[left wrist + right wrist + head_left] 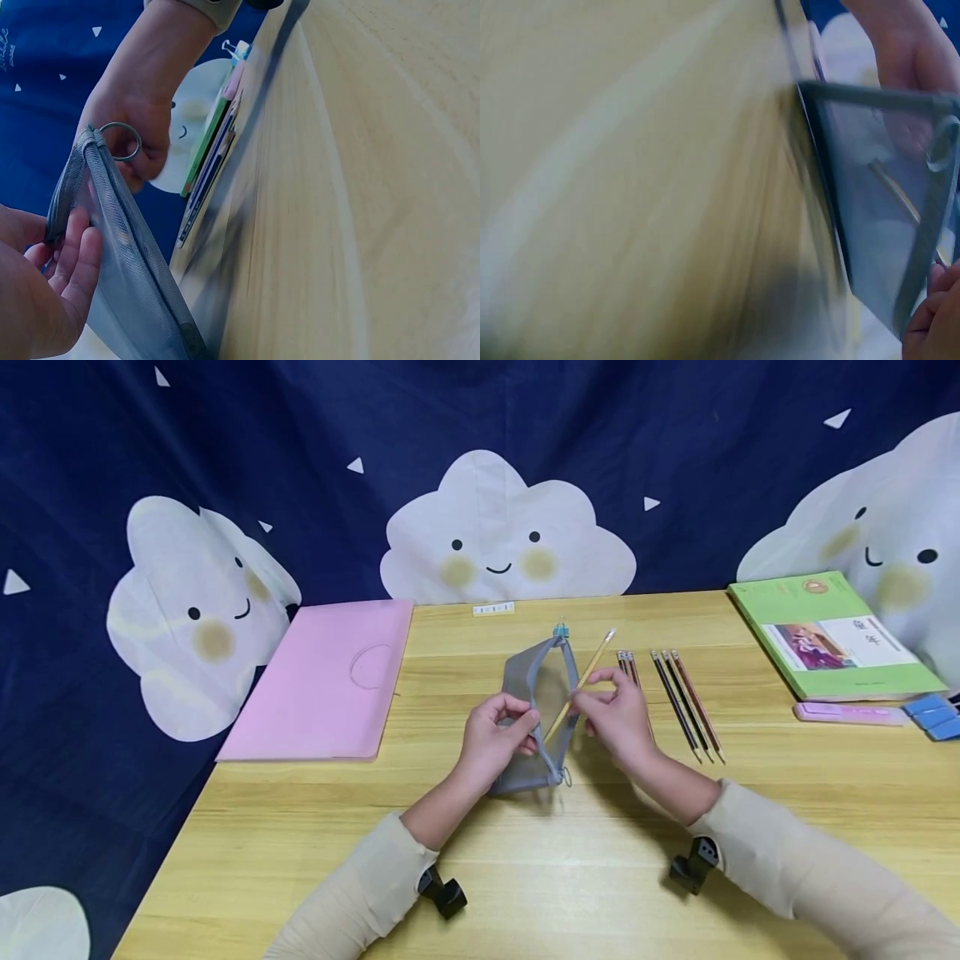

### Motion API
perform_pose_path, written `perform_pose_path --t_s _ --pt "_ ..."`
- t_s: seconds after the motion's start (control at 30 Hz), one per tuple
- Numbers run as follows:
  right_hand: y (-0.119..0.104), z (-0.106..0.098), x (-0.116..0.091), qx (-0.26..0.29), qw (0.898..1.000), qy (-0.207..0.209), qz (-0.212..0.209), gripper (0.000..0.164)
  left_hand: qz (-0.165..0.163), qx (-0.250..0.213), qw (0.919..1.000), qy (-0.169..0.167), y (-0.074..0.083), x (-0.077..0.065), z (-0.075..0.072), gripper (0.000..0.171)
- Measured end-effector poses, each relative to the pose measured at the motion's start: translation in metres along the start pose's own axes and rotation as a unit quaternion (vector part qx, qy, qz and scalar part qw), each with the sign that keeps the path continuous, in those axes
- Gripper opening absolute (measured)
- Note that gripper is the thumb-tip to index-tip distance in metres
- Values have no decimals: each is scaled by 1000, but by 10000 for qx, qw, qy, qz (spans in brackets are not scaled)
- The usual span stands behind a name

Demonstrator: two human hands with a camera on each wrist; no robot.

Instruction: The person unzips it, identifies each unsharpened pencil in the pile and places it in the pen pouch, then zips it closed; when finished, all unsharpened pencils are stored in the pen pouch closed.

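Observation:
My left hand [491, 735] pinches the near-left edge of a grey mesh zipper pouch [519, 672], whose mouth gapes open. Between thumb and fingers my right hand [621, 717] holds a yellow pencil [597, 653] at the pouch's right edge. The pencil slants, its eraser end up and its lower part inside the mouth; in the right wrist view that part of the pencil [900, 193] shows through the mesh. A ring [124, 142] hangs at the pouch's near corner, and a blue binder clip [561, 631] is at its far end.
Right of the pouch lie dark pencils [678, 702] in two groups. Beyond them are a green book [780, 610], a pink pen case [847, 714] and a blue object [933, 717]. A pink folder [322, 685] lies left, and a small white strip [493, 608] at the back.

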State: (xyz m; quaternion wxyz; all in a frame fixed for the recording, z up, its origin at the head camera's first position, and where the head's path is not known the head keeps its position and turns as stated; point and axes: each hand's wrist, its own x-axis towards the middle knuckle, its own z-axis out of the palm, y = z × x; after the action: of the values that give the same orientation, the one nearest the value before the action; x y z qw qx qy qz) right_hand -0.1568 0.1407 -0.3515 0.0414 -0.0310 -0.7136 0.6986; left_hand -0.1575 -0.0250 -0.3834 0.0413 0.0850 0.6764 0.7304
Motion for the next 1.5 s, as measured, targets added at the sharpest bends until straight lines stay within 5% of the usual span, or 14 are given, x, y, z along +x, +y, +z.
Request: perform_pose_path --t_s 0.1,0.4,0.57,0.77,0.93,1.13,1.5 --pt "12 6 4 -346 9978 -194 534 30 -170 -39 9998 -68 19 -8 4 17" --pt "15 7 3 -636 9795 -1280 1419 37 -77 47 9999 -139 16 -8 4 16" --pt "9 -3 5 -193 9840 -1382 1108 33 -52 68 9999 -116 16 -7 4 15" --pt "-1 -30 18 30 9951 -868 469 27 -114 18 9999 -38 19 -7 3 15" --pt "2 -60 34 -875 9934 -511 544 29 -232 -19 9997 5 20 -7 2 15" --pt "14 -89 43 -2479 9635 -571 833 36 -319 -5 9995 23 19 -7 2 17" --pt "19 -92 43 -3105 9464 -585 671 34 -353 -29 9994 -14 17 -8 1 18"
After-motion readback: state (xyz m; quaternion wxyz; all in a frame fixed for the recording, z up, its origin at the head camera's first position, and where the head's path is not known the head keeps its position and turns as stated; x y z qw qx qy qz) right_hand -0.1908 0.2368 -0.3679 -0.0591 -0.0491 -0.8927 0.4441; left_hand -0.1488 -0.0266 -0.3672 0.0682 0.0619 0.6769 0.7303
